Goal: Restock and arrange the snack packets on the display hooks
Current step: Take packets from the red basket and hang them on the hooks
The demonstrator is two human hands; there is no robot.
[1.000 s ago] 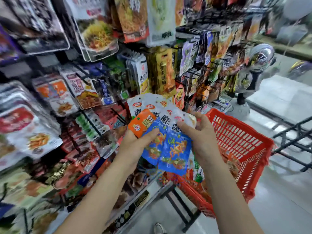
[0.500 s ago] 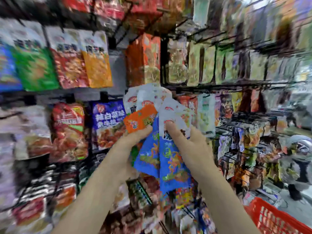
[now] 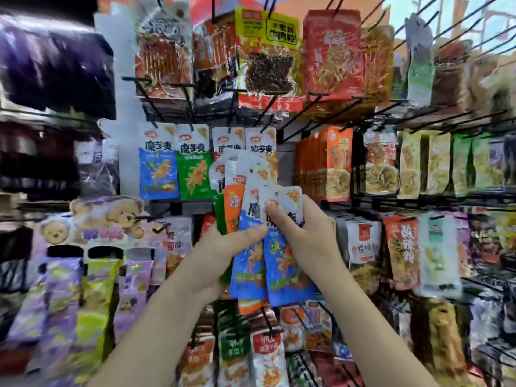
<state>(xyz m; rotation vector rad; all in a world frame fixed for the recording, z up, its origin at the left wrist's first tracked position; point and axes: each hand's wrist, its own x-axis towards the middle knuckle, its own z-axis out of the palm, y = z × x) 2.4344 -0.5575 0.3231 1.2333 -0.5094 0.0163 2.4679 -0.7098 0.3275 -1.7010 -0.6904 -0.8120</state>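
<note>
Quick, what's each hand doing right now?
Left hand: grips a fanned bunch of snack packets.
Right hand: pinches the front blue packet of that bunch.

A dark wire rack [image 3: 391, 106] is seen filling the view, hung in tiers. A pale back panel [image 3: 127, 152] shows between rows, brightly lit.

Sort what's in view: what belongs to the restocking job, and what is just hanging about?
Job:
left hand, holding the fanned packets
right hand, pinching the front blue packet
matching hung row on the hooks

Just about:
bear display
yellow packet
orange packets
</note>
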